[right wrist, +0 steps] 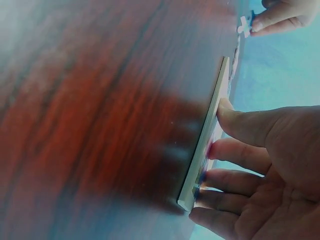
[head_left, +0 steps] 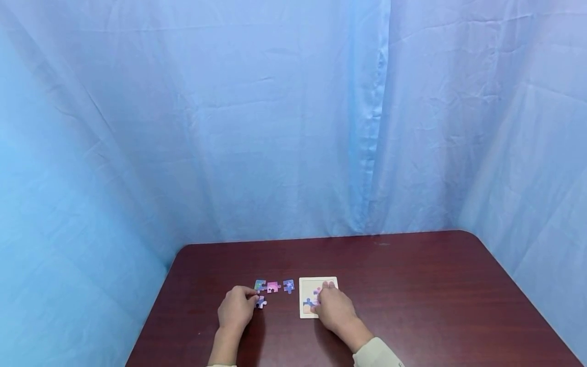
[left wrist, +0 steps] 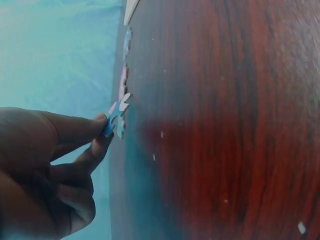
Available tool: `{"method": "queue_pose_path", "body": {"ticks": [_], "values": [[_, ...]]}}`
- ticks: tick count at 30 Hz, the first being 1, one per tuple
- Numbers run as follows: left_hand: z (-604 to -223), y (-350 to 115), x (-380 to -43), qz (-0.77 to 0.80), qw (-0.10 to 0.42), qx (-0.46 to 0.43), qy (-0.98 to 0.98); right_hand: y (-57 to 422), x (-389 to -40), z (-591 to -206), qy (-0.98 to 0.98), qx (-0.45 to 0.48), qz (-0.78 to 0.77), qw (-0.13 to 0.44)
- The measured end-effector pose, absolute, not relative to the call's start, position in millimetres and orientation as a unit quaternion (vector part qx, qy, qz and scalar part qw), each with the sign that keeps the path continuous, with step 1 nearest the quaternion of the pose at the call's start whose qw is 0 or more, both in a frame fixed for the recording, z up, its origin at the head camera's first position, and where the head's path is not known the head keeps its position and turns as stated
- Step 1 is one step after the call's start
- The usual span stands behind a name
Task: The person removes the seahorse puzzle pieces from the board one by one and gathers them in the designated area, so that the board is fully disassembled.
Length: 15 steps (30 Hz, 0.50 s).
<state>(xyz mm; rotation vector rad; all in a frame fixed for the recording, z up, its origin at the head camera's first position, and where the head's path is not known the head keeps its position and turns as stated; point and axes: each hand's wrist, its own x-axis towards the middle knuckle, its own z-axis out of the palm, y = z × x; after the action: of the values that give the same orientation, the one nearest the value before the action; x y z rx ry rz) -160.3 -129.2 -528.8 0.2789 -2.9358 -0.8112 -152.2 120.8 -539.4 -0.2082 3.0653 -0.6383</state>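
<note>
Between thumb and fingers my left hand (head_left: 237, 307) pinches a blue-and-pink jigsaw piece (left wrist: 119, 114), held just above the table. Three loose pieces lie beyond it in the head view: a blue-green one (head_left: 259, 285), a pink one (head_left: 272, 287) and a blue one with a star (head_left: 288, 286). To their right is a pale puzzle tray (head_left: 318, 280), lying flat. My right hand (head_left: 336, 309) rests on it with fingers extended, fingertips touching pieces inside. In the tray's lower left, a purple-and-peach piece (head_left: 308, 306) shows; the right hand hides other parts of the tray.
The dark red wooden table (head_left: 412, 295) has rounded far corners. Blue cloth (head_left: 284, 127) hangs behind it and along both sides.
</note>
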Motion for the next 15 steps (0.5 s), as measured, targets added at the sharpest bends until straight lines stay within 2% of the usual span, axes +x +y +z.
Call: {"method": "queue_pose_path", "body": {"ticks": [15], "values": [[-537.8, -130.5, -168.8, -0.232, 0.050, 0.093, -0.967, 119.3, -151.4, -540.8, 0.979, -0.063, -0.195, -0.001]]}}
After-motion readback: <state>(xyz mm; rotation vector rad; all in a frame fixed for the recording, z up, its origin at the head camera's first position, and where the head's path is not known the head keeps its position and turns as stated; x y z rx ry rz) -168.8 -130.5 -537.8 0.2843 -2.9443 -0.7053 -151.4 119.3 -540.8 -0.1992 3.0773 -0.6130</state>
